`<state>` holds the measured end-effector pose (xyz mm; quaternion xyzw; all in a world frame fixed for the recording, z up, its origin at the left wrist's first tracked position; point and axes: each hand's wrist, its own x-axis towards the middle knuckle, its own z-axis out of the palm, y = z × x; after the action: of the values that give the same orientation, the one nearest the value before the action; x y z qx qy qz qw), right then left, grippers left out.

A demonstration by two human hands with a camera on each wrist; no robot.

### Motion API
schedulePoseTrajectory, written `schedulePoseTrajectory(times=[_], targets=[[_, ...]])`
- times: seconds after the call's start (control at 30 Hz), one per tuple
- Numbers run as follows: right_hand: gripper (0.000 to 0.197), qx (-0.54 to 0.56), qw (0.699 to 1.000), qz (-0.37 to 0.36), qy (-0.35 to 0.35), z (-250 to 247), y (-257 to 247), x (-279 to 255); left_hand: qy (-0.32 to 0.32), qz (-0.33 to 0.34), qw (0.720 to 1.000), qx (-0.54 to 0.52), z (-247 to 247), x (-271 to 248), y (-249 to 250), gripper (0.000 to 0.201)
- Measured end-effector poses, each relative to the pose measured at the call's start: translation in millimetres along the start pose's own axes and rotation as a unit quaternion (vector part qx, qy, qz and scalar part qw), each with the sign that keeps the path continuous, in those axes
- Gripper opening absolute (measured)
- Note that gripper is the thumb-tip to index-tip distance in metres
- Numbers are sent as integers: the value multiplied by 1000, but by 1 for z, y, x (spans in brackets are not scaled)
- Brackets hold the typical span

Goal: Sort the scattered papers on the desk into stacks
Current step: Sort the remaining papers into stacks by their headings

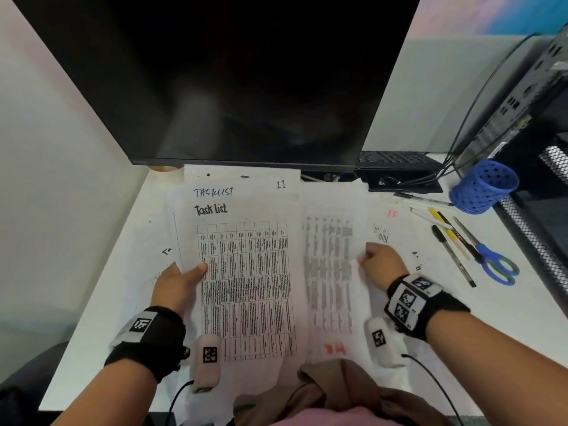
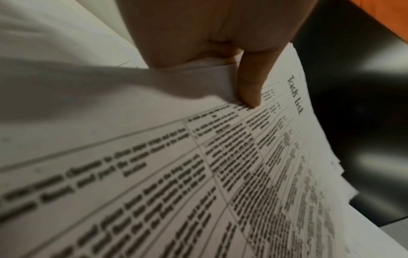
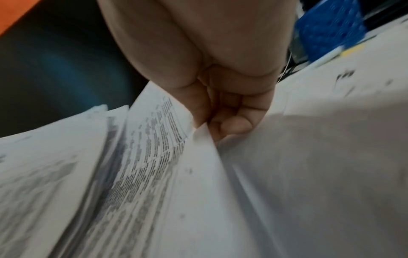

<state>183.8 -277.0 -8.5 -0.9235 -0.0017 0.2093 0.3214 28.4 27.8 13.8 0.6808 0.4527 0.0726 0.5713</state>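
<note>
A stack of printed "Task List" sheets [image 1: 246, 272] is held in front of me over the desk. My left hand [image 1: 181, 278] grips its left edge, thumb on top of the table print [image 2: 249, 94], fingers hidden underneath. My right hand [image 1: 381, 259] pinches the right edge of a single sheet [image 1: 332, 265] with faint reversed print and a red mark near its bottom; in the right wrist view the pinch [image 3: 205, 125] is on that sheet's edge. More papers [image 1: 242, 182] lie on the desk beneath, one handwritten "Task List" and numbered 11.
A dark monitor [image 1: 230, 81] stands close behind the papers. At the right are a blue mesh pen cup [image 1: 485, 186] on its side, pens [image 1: 451, 250], blue-handled scissors [image 1: 495, 262], a keyboard [image 1: 396, 158], cables and a black computer case [image 1: 528, 118].
</note>
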Motion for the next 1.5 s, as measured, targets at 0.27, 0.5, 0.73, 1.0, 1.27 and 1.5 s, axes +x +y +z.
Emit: schedulePoseTrajectory(times=[0.27, 0.5, 0.73, 1.0, 1.27, 1.5], targets=[[19, 227, 973, -12, -25, -18, -6, -9, -123, 102, 987, -36, 17, -16, 38, 48], [58, 43, 990, -83, -109, -12, -24, -7, -137, 115, 984, -24, 21, -9, 23, 52], [64, -251, 965, -39, -66, -9, -14, 29, -116, 87, 989, -38, 9, -10, 5, 49], [30, -282, 956, 8, -87, 7, -25, 29, -115, 15, 986, -119, 5, -1, -10, 60], [41, -114, 986, 96, -80, -29, 5, -6, -73, -4, 974, -215, 0, 8, -17, 40], [67, -72, 990, 111, -46, -16, 9, -19, -92, -9, 973, -209, 7, 9, -13, 27]])
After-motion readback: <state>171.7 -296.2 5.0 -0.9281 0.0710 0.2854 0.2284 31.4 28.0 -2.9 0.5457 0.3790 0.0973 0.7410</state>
